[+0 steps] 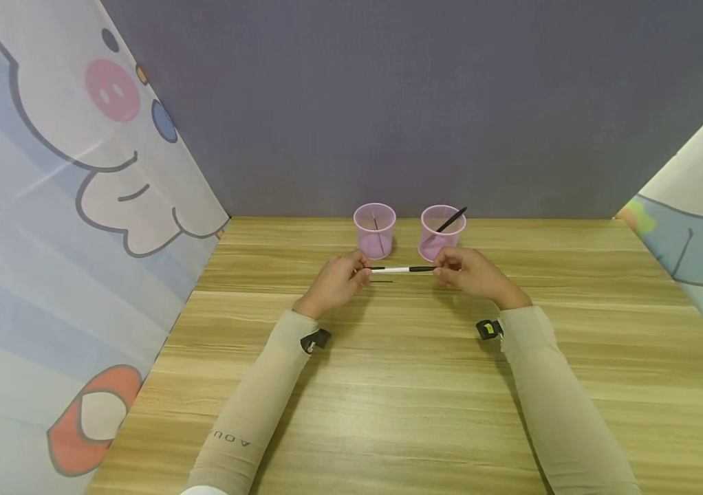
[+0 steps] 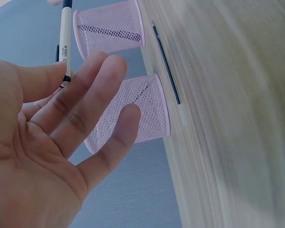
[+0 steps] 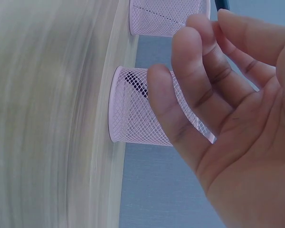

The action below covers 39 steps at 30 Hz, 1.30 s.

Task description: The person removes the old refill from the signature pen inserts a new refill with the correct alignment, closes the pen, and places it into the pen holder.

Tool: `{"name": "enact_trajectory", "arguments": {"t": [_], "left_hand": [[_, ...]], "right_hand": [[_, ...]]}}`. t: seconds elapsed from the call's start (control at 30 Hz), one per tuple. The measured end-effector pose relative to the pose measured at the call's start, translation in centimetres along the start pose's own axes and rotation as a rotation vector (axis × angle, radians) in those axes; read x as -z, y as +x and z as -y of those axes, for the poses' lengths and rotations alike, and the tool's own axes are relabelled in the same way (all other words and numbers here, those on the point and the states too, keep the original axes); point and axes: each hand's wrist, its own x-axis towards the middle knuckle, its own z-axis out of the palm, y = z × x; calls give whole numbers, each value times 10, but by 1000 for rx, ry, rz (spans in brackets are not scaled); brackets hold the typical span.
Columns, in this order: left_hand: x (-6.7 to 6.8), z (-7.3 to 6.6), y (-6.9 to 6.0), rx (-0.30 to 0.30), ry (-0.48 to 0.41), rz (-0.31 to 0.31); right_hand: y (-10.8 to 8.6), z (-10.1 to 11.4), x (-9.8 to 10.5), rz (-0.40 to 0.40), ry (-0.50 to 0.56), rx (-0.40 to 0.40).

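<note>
A white pen with black ends is held level between both hands above the table. My left hand pinches its clip end between thumb and forefinger, the other fingers loosely bent in the left wrist view. At the opposite black end, my right hand pinches with thumb and fingertips. A thin dark pen refill lies on the table near the left hand. Behind the hands stand two pink mesh cups: the left cup has a thin dark stick inside, the right cup a black pen.
The wood-grain table reaches back to a grey panel right behind the cups. Cartoon-printed curtains flank it on the left and right. Each wrist carries a small black camera.
</note>
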Motion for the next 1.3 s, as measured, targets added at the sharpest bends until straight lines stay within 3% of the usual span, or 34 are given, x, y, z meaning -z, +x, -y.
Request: {"name": "enact_trajectory", "arguments": {"t": [0.6,0.97,1.3], "left_hand": [[-2,3,1,-29,12,-21],[-1,2,0,-30,14,-24],[-1,3,0,-22,11,-22]], "right_hand": [[1,-2,-1,29,22,39],[1,2,1,75,26,-10],[1,1,0,49,29,-23]]}}
